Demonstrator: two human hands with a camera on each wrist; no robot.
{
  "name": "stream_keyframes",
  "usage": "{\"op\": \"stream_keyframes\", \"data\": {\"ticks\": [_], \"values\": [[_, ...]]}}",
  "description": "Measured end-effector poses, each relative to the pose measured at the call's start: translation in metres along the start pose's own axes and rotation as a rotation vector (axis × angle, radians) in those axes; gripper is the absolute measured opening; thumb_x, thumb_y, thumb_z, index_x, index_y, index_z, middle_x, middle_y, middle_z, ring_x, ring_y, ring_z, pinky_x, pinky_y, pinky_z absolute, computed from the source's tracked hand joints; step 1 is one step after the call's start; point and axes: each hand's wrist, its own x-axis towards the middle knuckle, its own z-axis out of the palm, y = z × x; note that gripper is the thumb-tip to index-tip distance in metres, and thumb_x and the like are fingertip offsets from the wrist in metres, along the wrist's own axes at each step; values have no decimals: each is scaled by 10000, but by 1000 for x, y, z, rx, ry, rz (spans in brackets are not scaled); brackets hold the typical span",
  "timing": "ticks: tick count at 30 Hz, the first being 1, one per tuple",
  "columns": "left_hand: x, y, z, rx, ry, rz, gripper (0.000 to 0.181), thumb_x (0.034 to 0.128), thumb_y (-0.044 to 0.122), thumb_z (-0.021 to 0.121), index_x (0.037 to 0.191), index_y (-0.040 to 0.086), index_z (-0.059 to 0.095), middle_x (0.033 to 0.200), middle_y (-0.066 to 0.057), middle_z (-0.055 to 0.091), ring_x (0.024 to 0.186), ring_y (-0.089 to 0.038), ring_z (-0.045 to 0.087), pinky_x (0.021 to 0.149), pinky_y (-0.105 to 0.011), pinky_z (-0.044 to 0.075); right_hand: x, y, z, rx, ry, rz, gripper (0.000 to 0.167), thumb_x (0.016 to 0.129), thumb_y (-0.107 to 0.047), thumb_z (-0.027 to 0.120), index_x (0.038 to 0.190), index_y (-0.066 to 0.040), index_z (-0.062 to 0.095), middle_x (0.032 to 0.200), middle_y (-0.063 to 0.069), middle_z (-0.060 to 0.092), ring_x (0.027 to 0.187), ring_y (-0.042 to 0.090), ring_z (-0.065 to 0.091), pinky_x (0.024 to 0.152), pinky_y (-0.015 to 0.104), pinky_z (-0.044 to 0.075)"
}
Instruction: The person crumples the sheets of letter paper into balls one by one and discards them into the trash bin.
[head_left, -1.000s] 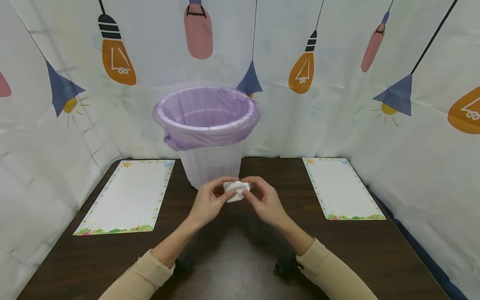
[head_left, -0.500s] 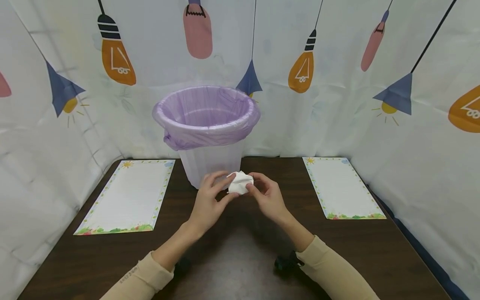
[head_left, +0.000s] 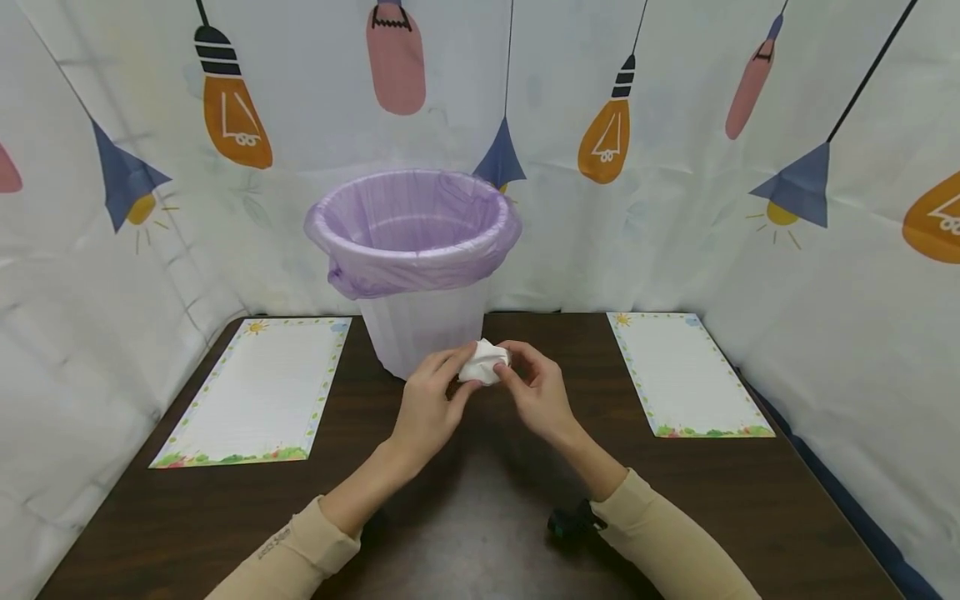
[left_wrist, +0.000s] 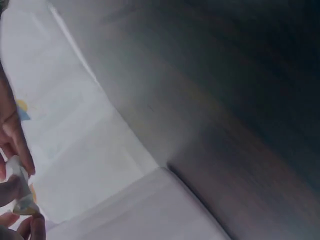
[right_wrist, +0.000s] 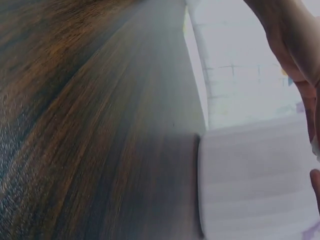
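Observation:
A crumpled piece of white paper (head_left: 484,362) is held between both hands, just in front of the bin and above the table. My left hand (head_left: 433,400) grips its left side with the thumb below and the fingers over the top. On the right, my right hand (head_left: 536,387) pinches the paper between thumb and fingers. The left wrist view shows the crumpled paper (left_wrist: 22,187) at its left edge, amid fingers of both hands. Only a sliver of the paper (right_wrist: 315,146) appears at the right edge of the right wrist view.
A white bin (head_left: 427,325) lined with a purple bag (head_left: 420,275) stands at the back of the dark table (head_left: 480,533). One bordered sheet (head_left: 255,392) lies left, another sheet (head_left: 686,375) right. A patterned curtain (head_left: 675,233) hangs behind. A black device (head_left: 570,522) sits at my right wrist.
Both hands have shifted slightly up and right with the paper. The left fingers spread apart half a second ago and now close round the paper again. Bin and sheets stay put.

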Motion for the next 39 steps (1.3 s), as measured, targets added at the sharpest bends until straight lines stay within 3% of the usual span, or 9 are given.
{"op": "stream_keyframes", "data": {"ticks": [3,8,13,20,26,30,33,39], "values": [[1,0,0,-69,29,-42,572,750,17,907,1286,21,706,1144,-122,715,1023,-265,686,814,-404,590,1,-11,-1,28,-7,-13,191,932,160,641,1123,168,633,974,249,659,833,191,612,648,209,554],[3,-3,-2,-199,34,-80,556,744,42,911,1268,47,725,1139,-73,734,1003,-207,698,824,-384,590,4,5,-6,57,-28,0,198,930,168,640,1128,161,650,957,260,662,822,186,610,633,201,541],[5,-5,-2,-317,-23,-129,526,770,52,890,1267,65,719,1140,-44,735,988,-186,699,819,-342,588,6,17,-10,87,-57,-29,211,925,179,639,1132,152,666,974,243,666,807,150,618,633,219,562],[4,-4,-2,-517,-104,-234,466,819,-33,834,1261,19,696,1131,-93,731,968,-239,682,761,-324,572,4,22,-11,227,-107,-31,204,959,134,627,1159,165,654,1006,119,691,818,153,657,655,293,604],[9,1,-10,-667,-179,-346,420,872,-44,789,1276,23,699,1149,-92,718,986,-218,657,768,-291,585,3,23,-13,347,-110,-38,318,982,-59,705,1174,182,630,1032,72,695,841,166,675,664,330,616],[13,2,-17,-683,-204,-341,374,910,-5,767,1278,33,708,1161,-86,722,981,-228,666,782,-306,590,3,25,-15,392,-114,-74,418,943,-140,770,1175,157,591,1163,116,636,973,196,673,708,316,613],[15,0,-20,-672,-184,-335,319,928,-2,746,1245,20,725,1149,-95,733,969,-216,685,778,-296,588,1,29,-15,391,-138,-98,450,922,-117,782,1221,127,549,1249,145,610,1067,211,641,759,290,598],[14,-6,-19,-725,-122,-345,255,926,-67,715,1178,-34,733,1107,-155,734,951,-198,690,784,-278,581,-5,33,-12,307,-167,-101,455,932,-110,770,1292,96,583,1250,142,642,981,196,611,787,277,589]]}}
